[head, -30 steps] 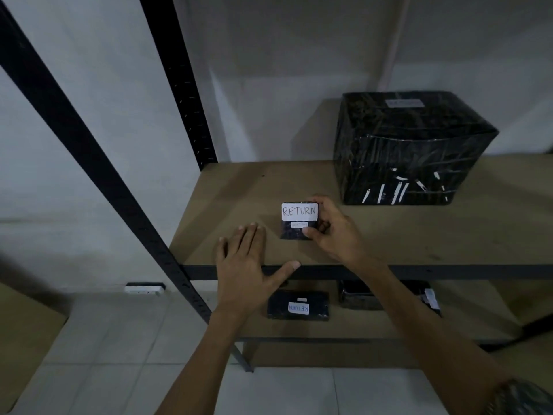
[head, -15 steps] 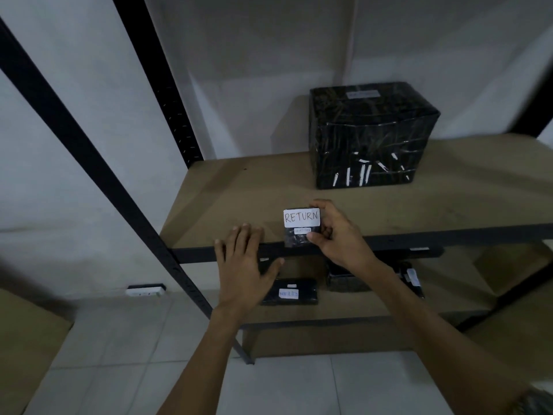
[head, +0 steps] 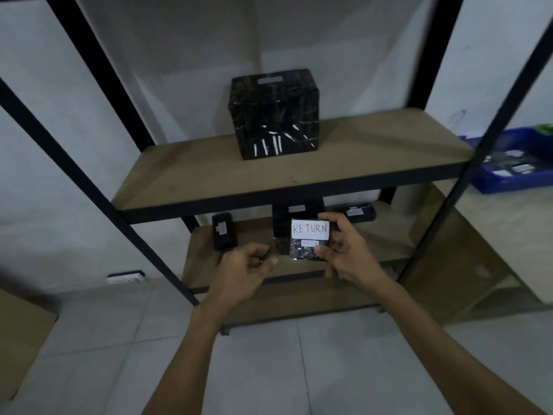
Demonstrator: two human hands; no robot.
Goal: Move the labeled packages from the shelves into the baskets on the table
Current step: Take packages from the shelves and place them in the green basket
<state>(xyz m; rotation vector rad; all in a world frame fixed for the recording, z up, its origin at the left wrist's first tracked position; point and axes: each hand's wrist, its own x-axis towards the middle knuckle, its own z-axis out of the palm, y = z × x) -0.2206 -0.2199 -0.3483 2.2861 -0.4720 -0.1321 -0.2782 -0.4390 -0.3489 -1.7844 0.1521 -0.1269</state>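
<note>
My right hand (head: pixel 347 253) grips a small black package (head: pixel 309 242) with a white label reading RETURN, held in the air in front of the lower shelf. Just left of it my left hand (head: pixel 244 271) hovers with its fingers curled loosely; it holds nothing that I can see. A large black wrapped box (head: pixel 273 113) with a label on top stands on the upper shelf board (head: pixel 209 172). Several small black labeled packages (head: pixel 223 235) lie on the lower shelf. A blue basket (head: pixel 514 172) with labeled packages in it sits on the table at the far right.
Black metal shelf posts (head: pixel 478 145) run diagonally on both sides of the shelves. A light wooden table (head: pixel 508 241) stands right of the rack. A white power strip (head: pixel 125 277) lies at the wall base on the left, above the tiled floor.
The package has come off the upper shelf and now hangs lower, in front of the lower shelf. My left hand left the shelf edge and curled. The view pulled back and to the right.
</note>
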